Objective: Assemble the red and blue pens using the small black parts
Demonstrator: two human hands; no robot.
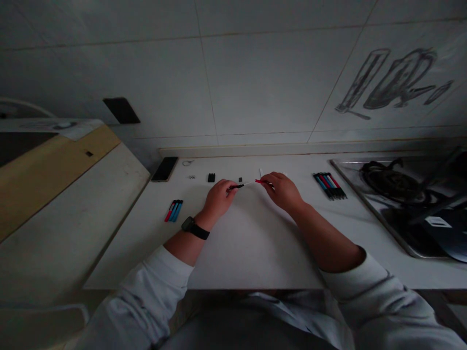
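My left hand [218, 198], wearing a black watch, pinches a black pen front section [239, 186]. A thin pale refill [249, 183] sticks out of it to the right. Opposite, my right hand [283, 191] closes its fingers around a red pen barrel [259, 181]. The refill's end is at the barrel's open end; whether it has entered, I cannot tell. Behind my hands lie a small dark piece [240, 180], a group of black pen parts [211, 178] and some tiny springs [192, 177]. A white strip [260, 172] shows just behind my right hand.
Red and blue barrels [174, 211] lie at the left, and a row of several pens [330, 185] at the right. A phone [165, 169] rests by the back left corner of the white counter [251, 253]. A gas stove [394, 184] borders the right side.
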